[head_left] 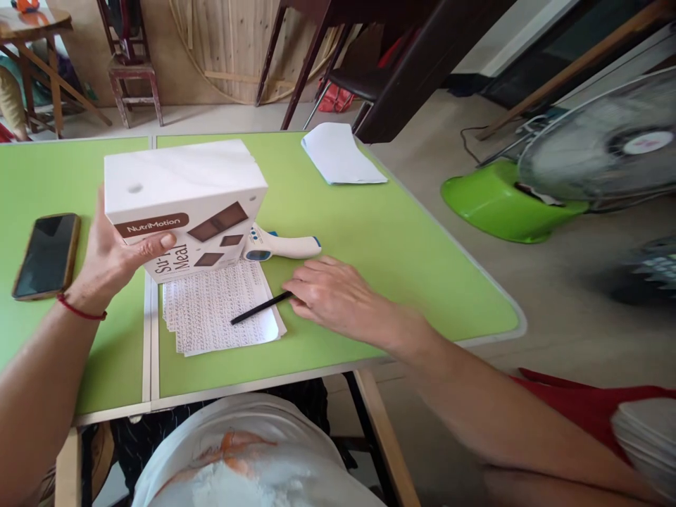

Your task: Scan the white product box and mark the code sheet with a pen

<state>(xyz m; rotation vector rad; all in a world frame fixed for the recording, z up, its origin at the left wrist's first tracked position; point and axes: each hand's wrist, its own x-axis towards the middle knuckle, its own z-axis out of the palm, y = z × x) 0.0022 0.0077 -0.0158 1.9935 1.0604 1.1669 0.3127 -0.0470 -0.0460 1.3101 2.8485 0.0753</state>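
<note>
Holding the box: the white box [184, 201] is being gripped at its left side by the left hand [113, 250], which is being spread just wide enough to span it; the thumb is being laid across the printed front, while the other fingers are being hidden behind.
Box position: the far end of the handwritten sheets [211, 317] is being covered by the box; whether its lower edge is being rested on them cannot be told.
Box front: "NutriMotion" is being displayed on a brown band, beside pictured brown bars.
Black pen: one end of the pen [258, 310] is being pinched in the nearly closed fingers of the right hand [338, 296]; its other end is being pointed across the sheets.
White thermometer: the head of the thermometer [290, 246] is being partly hidden by the box, and its handle is being seen just beyond the right hand.
Phone: the dark-screened phone [46, 255] is being supported by the green worktop [412, 267], left of the left hand.
Blank papers: the white papers [341, 155] are being carried at the worktop's far edge.
</note>
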